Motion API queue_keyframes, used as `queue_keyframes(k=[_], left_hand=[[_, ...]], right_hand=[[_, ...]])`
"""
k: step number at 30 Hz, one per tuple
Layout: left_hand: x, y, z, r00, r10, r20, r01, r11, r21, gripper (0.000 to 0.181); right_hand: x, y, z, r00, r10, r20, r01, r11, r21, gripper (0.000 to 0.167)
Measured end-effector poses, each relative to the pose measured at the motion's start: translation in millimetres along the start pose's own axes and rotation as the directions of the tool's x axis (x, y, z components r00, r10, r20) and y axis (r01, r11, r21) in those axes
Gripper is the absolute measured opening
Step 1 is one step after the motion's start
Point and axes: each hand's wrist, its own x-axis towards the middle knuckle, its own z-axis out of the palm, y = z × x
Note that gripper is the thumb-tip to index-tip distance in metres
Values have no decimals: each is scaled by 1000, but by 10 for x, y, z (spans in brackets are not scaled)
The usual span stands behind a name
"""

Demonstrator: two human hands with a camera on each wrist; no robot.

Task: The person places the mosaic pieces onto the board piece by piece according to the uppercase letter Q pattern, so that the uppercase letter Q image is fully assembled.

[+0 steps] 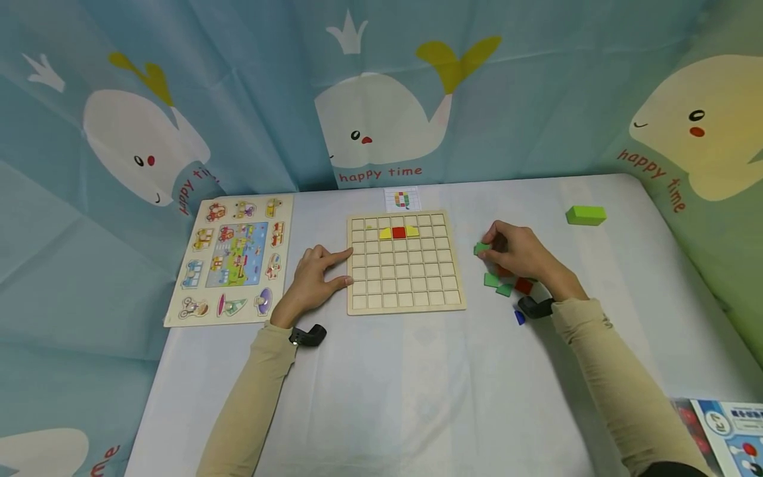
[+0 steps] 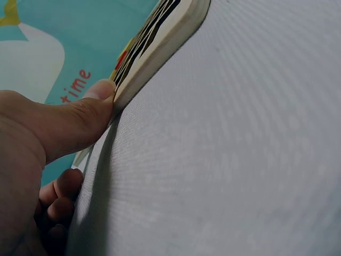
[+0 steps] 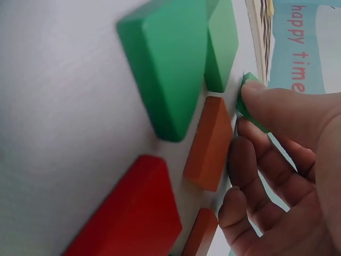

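A blue-green fabric curtain printed with pale whales and "happy time" backs and flanks a white cloth-covered worktop. At its far left lies a pale puzzle board, with vehicle and toy pictures bordering a blue scene. Right of it sits a square light-wood grid board, divided into small cells.

The left hand touches the grid board's left edge with thumb and forefinger spread apart; its grip is released. The right hand is right of the board, its grip pinching a small green flat piece between thumb and fingers; whether that piece is clear of the cloth cannot be told.

A printed blue-and-white booklet is cut off at the lower right corner. A white card with a coloured block pattern lies just beyond the grid board, and a bright green oblong block rests well apart at far right.

In the board's second row from the far edge, a red square piece sits between two yellow pieces. Under and beside the right hand lie orange pieces, a loose red piece, two loose green pieces and a dark blue piece.
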Motion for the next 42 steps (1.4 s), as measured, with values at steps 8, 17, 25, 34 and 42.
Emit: queue_keyframes(k=[8, 17, 25, 34, 42], left_hand=[[0, 8, -8, 1000, -2, 0, 2, 1000, -8, 64], [6, -20, 6, 1000, -10, 0, 10, 1000, -9, 63], [-2, -8, -1, 1000, 0, -4, 0, 1000, -6, 65], [1, 0, -6, 1000, -2, -2, 2, 1000, -13, 64], [8, -1, -8, 1000, -5, -1, 5, 1000, -12, 64]], right_hand=[[35, -7, -2, 999, -32, 12, 32, 999, -2, 31], [54, -41, 31, 1000, 24, -3, -24, 999, 30, 20], [79, -69, 67, 996, 74, -51, -68, 992, 108, 27], [158, -136, 117, 992, 105, -65, -91, 977, 190, 29], [263, -204, 200, 993, 61, -105, -36, 974, 225, 29]])
